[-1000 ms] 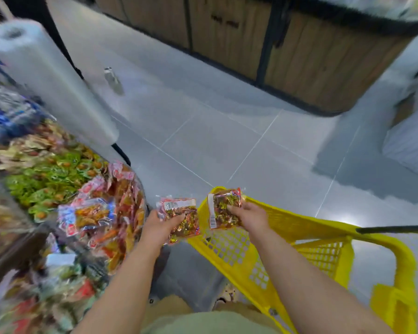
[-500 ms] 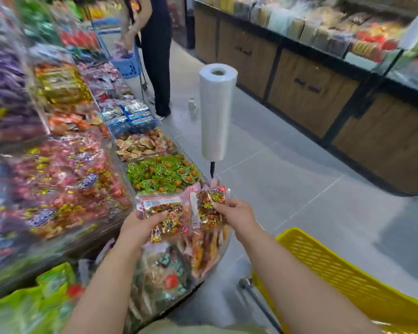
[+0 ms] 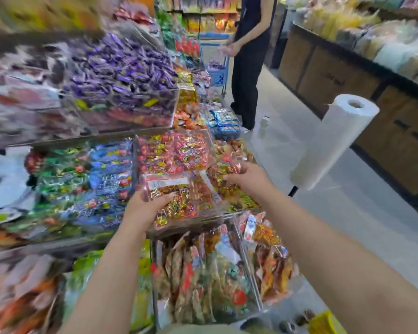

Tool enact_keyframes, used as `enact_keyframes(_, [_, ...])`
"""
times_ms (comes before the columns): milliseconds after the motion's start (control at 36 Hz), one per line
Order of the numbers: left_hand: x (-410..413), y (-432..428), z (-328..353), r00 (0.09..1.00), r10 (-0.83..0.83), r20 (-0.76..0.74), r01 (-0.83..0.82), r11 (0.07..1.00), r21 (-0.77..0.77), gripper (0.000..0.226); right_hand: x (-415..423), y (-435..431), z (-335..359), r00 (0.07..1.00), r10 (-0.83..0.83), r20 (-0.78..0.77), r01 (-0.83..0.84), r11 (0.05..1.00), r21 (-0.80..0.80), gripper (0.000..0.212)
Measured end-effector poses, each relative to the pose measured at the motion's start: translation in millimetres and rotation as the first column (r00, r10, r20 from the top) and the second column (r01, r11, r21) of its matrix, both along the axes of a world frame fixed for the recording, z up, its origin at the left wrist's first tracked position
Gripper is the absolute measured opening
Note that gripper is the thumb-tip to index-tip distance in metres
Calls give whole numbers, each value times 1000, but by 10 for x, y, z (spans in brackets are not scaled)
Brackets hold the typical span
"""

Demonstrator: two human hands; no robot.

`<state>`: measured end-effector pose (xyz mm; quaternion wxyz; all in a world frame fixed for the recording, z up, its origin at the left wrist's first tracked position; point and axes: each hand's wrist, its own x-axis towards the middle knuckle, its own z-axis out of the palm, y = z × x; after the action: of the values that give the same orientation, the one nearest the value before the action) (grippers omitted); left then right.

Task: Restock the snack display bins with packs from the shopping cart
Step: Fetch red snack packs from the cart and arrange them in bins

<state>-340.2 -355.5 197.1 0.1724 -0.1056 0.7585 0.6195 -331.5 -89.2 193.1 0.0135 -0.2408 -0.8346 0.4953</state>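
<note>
My left hand (image 3: pixel 147 208) grips a clear snack pack (image 3: pixel 170 197) of red and gold sweets with a white label. My right hand (image 3: pixel 249 175) holds a second pack of the same kind (image 3: pixel 219 175). Both packs hover over a clear display bin (image 3: pixel 179 155) filled with red and yellow wrapped sweets, on the middle tier of the display. Only a yellow corner of the shopping cart (image 3: pixel 325 321) shows at the bottom right.
Bins of purple (image 3: pixel 121 75), blue (image 3: pixel 109 169) and green snacks crowd the tiers to the left. A white roll of plastic bags (image 3: pixel 333 143) stands on a pole to the right. A person in dark clothes (image 3: pixel 249 63) with a blue basket stands up the aisle. Wooden counters line the right.
The view has swung from the yellow cart and floor up to the display. Both hands carried their packs forward and left, from over the cart to above the bin of red and yellow sweets.
</note>
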Motion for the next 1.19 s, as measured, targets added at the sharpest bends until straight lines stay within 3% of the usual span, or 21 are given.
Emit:
enact_keyframes(83, [-83,-143,-14,997,79,4,-79,997,-4,87,-365,-129,101,988,151,-35,-140,967,211,58])
enact_keyframes(139, [-107,-218,-10,995,103,15,-103,995,-2,91,-588,-224,164,956,291,28,-280,887,366,54])
enact_keyframes(250, [-122,-297,1,990,138,13,-139,990,17,96,-950,-428,216,814,489,313,-553,488,675,38])
enact_keyframes(306, [-156,-315,-26,989,149,10,-150,989,21,82,-1083,-501,176,740,521,426,-626,301,720,38])
enact_keyframes(361, [-195,-321,-38,987,163,9,-163,986,27,72,-1168,-541,73,700,519,491,-653,187,733,44])
enact_keyframes(444, [-258,-304,-51,985,173,22,-173,985,26,74,-1168,-546,-170,719,469,512,-635,146,759,61])
enact_keyframes(528, [-301,-280,-67,982,183,42,-185,981,55,50,-1117,-504,-369,622,528,579,-709,66,702,79])
enact_keyframes(583, [-329,-262,-81,981,185,62,-188,980,61,48,-1107,-461,-441,562,571,599,-729,0,685,87])
enact_keyframes(667, [-365,-234,-81,975,200,100,-210,973,100,48,-1122,-441,-486,550,602,579,-715,-19,699,95])
enact_keyframes(806, [-387,-212,-71,970,209,123,-225,964,138,46,-1259,-490,-307,529,660,534,-786,144,601,69])
enact_keyframes(944, [-413,-221,-84,970,201,135,-223,959,173,43,-1355,-432,-181,489,675,553,-813,121,570,59])
enact_keyframes(1028, [-420,-240,-88,970,204,132,-225,959,172,45,-1446,-382,-106,542,714,443,-731,140,668,52])
enact_keyframes(1111, [-414,-247,-96,972,202,120,-221,961,169,40,-1540,-308,-81,583,727,363,-680,192,708,60])
enact_keyframes(1194, [-415,-234,-115,970,211,125,-231,957,174,39,-1484,-334,-173,548,687,477,-730,113,674,75])
